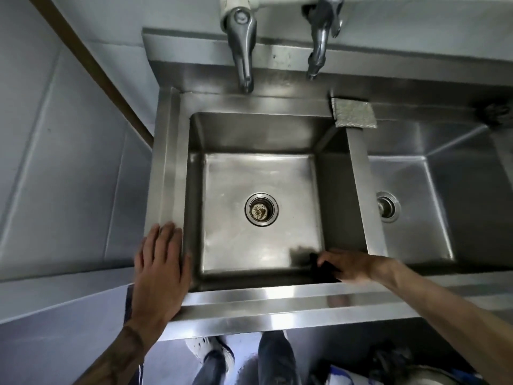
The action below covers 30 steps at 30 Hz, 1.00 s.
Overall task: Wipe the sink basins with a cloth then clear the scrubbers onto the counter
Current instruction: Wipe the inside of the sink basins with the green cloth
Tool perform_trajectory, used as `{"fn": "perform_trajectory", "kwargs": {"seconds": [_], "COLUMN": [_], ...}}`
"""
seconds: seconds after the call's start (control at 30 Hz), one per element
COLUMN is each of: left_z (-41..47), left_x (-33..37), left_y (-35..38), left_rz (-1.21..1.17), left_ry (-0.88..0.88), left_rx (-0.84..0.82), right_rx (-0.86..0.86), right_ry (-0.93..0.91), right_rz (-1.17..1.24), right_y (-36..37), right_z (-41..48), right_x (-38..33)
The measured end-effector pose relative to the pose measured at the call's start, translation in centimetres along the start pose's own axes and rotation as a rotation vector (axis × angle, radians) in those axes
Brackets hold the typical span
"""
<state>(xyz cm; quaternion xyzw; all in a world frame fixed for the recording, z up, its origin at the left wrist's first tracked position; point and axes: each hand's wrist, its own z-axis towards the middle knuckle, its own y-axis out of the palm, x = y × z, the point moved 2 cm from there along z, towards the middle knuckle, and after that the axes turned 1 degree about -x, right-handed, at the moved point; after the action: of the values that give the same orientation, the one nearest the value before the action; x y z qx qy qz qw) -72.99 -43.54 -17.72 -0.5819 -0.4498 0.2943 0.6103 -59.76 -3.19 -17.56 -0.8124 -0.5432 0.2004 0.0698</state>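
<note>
A stainless double sink fills the view. My right hand (347, 266) grips a black cloth (323, 270) pressed into the near right corner of the left basin (222, 176). My left hand (161, 262) lies flat on the sink's front left rim, fingers spread, holding nothing. A grey square scrubber (354, 112) rests on the back ledge above the divider (363, 190) between the basins. A dark round scrubber (497, 112) sits on the ledge at the far right, partly cut off. The right basin (433, 195) holds only its drain.
Two metal taps (243, 45) (322, 37) hang over the back of the left basin. A tiled wall stands to the left of the sink. My legs and shoes (208, 351) show below the front rim, with dark items on the floor at right.
</note>
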Motion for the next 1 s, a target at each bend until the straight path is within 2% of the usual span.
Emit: {"fn": "perform_trajectory", "kwargs": {"seconds": [0.1,0.23,0.37,0.43,0.5,0.6,0.67,0.73,0.8,0.9,1.0], "left_z": [2.0,7.4,12.9,15.0,16.8,18.7,19.8,20.8,21.0,20.9,21.1], "left_x": [-0.4,-0.5,-0.4,-0.6,-0.5,0.0,0.0,0.0,-0.2,-0.7,-0.3], "left_y": [-0.3,-1.3,-1.4,-1.3,-1.4,-1.4,-1.3,-1.3,-0.9,-0.7,-1.1], "left_rz": [-0.003,0.005,0.085,0.134,0.164,0.174,0.153,0.102,0.066,-0.021,-0.042], "left_ry": [0.017,0.156,0.310,0.375,0.438,0.567,0.625,0.615,0.629,0.683,0.707], "left_rx": [-0.039,-0.014,-0.013,-0.017,-0.008,0.028,0.050,0.075,0.141,0.224,0.304], "right_rx": [0.193,0.550,1.020,1.182,1.250,1.146,1.095,1.144,1.280,1.538,1.692], "right_ry": [0.083,0.191,0.267,0.387,0.451,0.400,0.385,0.420,0.507,0.735,1.004], "right_rz": [0.044,0.163,0.470,0.547,0.541,0.323,0.286,0.302,0.481,1.034,1.490], "right_y": [1.2,2.9,2.9,2.8,2.7,2.4,2.2,2.1,2.2,2.2,1.2], "right_z": [0.0,-0.1,-0.9,-1.2,-0.7,0.9,1.4,1.7,2.0,3.4,5.6], "right_x": [-0.9,-1.5,-2.9,-4.0,-4.9,-3.7,-2.5,-2.5,-3.4,-6.5,-8.7]}}
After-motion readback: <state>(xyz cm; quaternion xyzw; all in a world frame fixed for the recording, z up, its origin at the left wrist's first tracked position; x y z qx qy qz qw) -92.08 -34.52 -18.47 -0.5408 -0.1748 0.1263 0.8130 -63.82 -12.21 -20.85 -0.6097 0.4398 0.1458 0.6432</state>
